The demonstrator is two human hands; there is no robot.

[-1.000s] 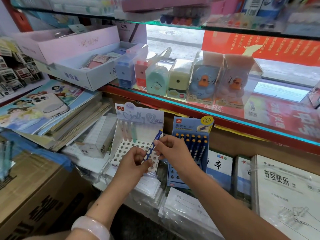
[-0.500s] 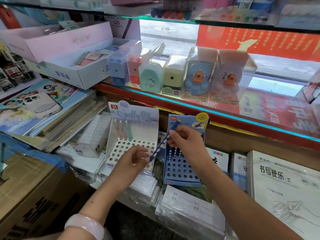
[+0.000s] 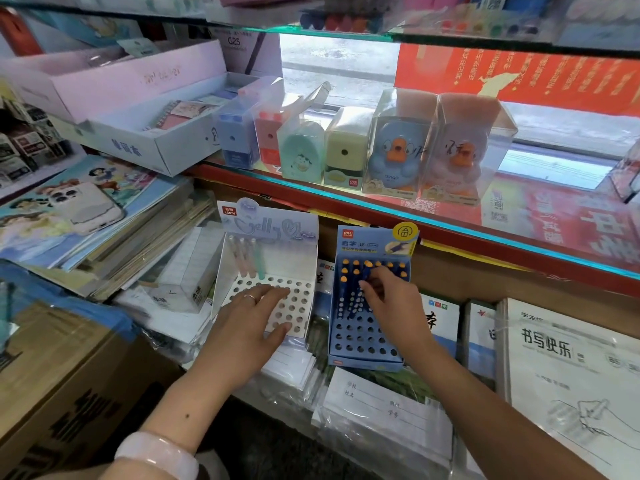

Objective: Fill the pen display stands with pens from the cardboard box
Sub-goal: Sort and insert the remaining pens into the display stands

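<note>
- Left hand [image 3: 254, 322] lay flat, fingers straight, on the hole grid of the white stand [image 3: 273, 268]; it grasped nothing.
- Right hand [image 3: 388, 299] had fingers curled over the blue pens [image 3: 349, 289] in the blue stand [image 3: 367, 327]; whether it pinched one couldn't be told.
- Orange-capped pens filled the blue stand's back rows.
- Three pastel pens [image 3: 247, 258] stood at the white stand's back left.
- Cardboard box [image 3: 59, 386] sat lower left.

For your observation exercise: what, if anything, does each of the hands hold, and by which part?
The right hand pinches a blue pen near its top, seating it in the blue stand. The left hand holds nothing; it rests on the white stand.
</note>
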